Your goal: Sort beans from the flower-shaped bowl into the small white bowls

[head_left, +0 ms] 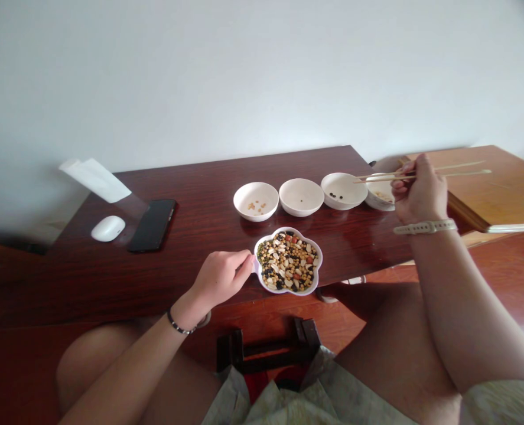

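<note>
My left hand is closed on the short handle of a flower-shaped dish at the table's front edge. Mixed beans, seeds and nuts fill that dish. In my right hand is a pair of chopsticks, their tips over the third white bowl. Behind the dish, white bowls stand in a row: the left bowl holds several pale pieces, the second bowl one small dark bit, the third bowl several black beans. The right bowl has pale pieces and is partly hidden by my right hand.
On the left of the dark table lie a black phone and a white rounded object, with a white flat strip standing behind. A lighter wooden surface adjoins at the right. The wall rises behind.
</note>
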`<state>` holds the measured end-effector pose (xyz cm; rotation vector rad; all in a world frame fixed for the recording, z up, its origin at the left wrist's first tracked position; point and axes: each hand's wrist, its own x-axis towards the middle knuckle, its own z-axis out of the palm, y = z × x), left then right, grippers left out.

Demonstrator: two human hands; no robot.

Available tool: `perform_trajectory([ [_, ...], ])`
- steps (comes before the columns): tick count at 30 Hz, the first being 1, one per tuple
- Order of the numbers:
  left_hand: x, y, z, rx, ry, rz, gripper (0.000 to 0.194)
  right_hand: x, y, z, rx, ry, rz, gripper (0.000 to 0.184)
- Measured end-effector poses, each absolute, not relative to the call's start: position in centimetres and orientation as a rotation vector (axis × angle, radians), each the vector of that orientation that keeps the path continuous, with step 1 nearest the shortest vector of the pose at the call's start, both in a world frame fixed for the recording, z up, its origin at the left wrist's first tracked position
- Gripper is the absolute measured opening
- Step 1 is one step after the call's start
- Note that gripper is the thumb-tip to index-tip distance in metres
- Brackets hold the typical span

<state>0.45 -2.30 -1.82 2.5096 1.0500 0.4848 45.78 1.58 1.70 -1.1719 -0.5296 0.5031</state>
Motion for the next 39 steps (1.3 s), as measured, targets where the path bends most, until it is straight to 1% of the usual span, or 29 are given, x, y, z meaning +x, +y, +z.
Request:
perform_trajectory([
  [6, 0.5, -2.4, -1.7, 2.502, 1.050, 0.496, 0.040, 44.3, 1.6, 1.6, -1.115, -0.555, 0.528, 0.038],
  [12, 0.5, -2.3, -1.7, 2.497, 1.044, 0.492, 0.039, 41.6, 1.6, 0.6, -1.066, -0.650, 0.761, 0.038],
  [17, 0.4, -2.3, -2.0, 2.502, 1.058, 0.490, 0.040, 38.6, 0.5, 0.2, -1.093, -0.846, 0.957, 0.049],
  [22, 0.4, -2.4, -2.0, 2.503, 1.060, 0.484, 0.040, 35.9, -0.7, 0.2, -1.133, -1.003, 1.067, 0.051],
  [27, 0.4, -2.4, -1.8, 2.492, 1.060, 0.481, 0.040, 33.8, -1.6, 0.1, -1.216, -1.092, 1.020, 0.053],
  [35, 0.4, -2.4, -1.9, 2.507, 1.051, 0.484, 0.041, 32.2, -2.0, -0.6, -1.168, -1.136, 0.928, 0.058],
  [39, 0.4, -2.4, -1.9, 2.502, 1.057, 0.479, 0.041, 31.9, -1.9, -1.2, -1.160, -1.141, 0.942, 0.055],
])
